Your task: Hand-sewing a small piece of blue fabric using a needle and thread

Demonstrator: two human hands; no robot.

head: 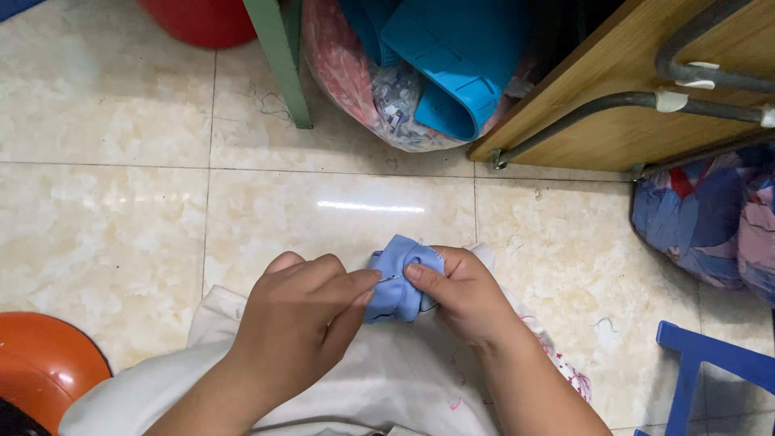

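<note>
- Left hand (303,311): fingertips pinched together on a thin needle (390,278), at 9 o'clock of the cloth
- Right hand (456,295): clamped on folded blue cloth (401,278), above white fabric (387,379) at 6 o'clock

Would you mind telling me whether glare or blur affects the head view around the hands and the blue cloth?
In the head view, a white glare streak lies on the glossy floor tile above the hands; the blue cloth, left hand and right hand look evenly lit and reasonably sharp; the needle between the fingertips is barely resolved.
</note>
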